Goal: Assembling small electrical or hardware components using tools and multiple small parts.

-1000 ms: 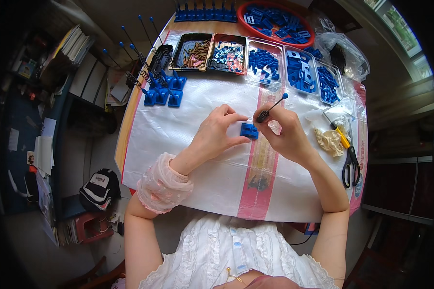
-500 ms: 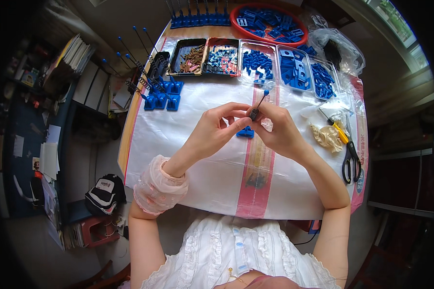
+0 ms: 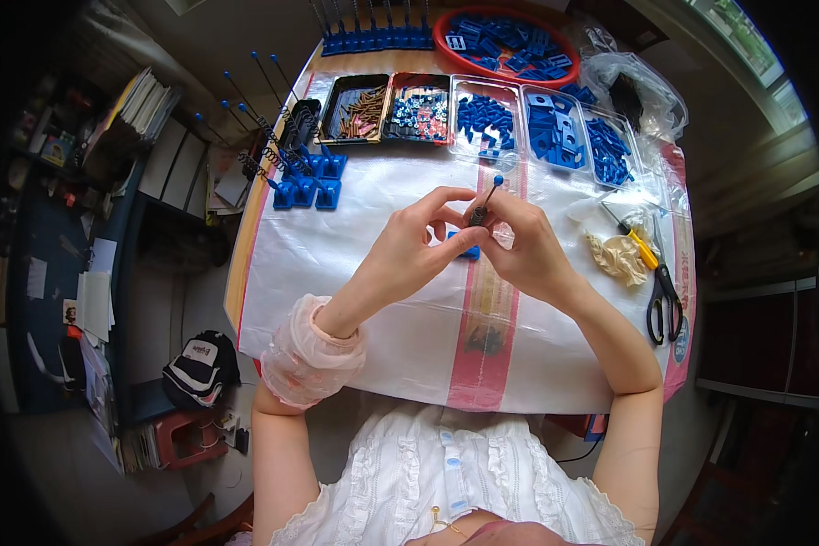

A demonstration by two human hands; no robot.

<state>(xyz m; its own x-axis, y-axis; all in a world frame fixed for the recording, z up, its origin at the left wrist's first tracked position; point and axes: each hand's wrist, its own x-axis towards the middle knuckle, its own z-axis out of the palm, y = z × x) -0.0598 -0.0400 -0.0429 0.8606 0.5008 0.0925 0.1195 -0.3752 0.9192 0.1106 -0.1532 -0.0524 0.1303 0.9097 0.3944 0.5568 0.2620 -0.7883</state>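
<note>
My left hand and my right hand meet above the middle of the table. Between their fingertips they pinch a thin dark rod with a blue ball tip and a dark spring at its lower end. A small blue plastic block lies on the white plastic sheet just under the hands, mostly hidden by my fingers. A frilly pink cuff covers my left wrist.
Trays of brown screws, small mixed parts and blue plastic pieces line the far edge, with a red bowl behind. Finished blue blocks with rods stand at left. Scissors, a yellow-handled tool and a crumpled glove lie at right.
Both hands have lifted off the blue block and come together. The rod, held slanted in my right hand before, now stands nearly upright between both hands' fingertips.
</note>
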